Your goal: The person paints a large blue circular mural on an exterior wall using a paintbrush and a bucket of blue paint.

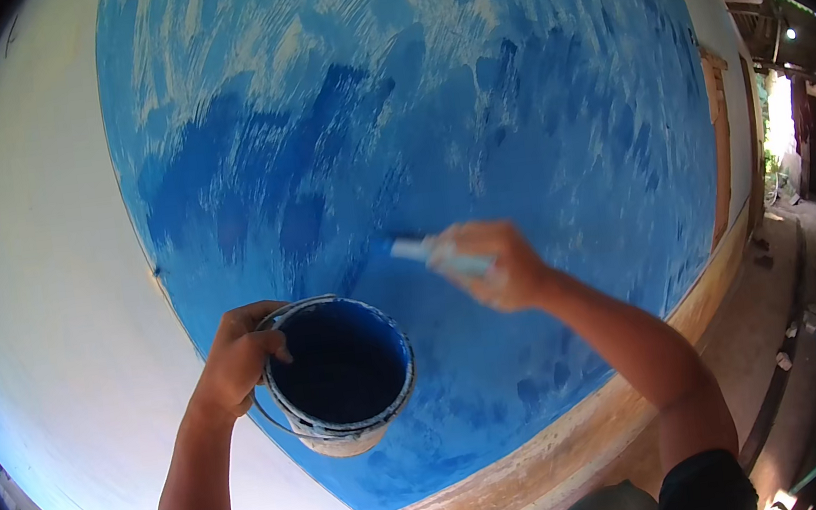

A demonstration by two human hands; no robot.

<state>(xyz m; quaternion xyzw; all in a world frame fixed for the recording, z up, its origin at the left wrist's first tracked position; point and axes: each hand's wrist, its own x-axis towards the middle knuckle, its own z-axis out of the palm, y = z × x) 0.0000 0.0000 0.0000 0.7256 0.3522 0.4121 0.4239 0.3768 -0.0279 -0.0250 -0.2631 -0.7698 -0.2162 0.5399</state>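
Filling the left side, the white wall (35, 247) met the blue wall (541, 361) along a thin dark edge. In front of that edge the left hand (239, 360) was closed on the bucket (344, 446), its thumb hooked over the rim and its other fingers mostly hidden behind. A wire handle (276, 424) hung down the bucket's near side. The mouth faced the wearer, dark blue within; how full it was could not be told.

Up and to the right of the bucket, apart from it, was the brush (412, 248). Its long axis slanted a little, bristles leftmost and higher, handle running down rightward into the right hand (495, 263). Those fingers were curled snugly around the handle, though blurred. The mouth thus lay below and left of the bristles, with the right hand nearer to them than the left. Whether the bristles touched the blue wall could not be told. Farther right stood a wooden frame (720, 139), then the floor (784, 283).
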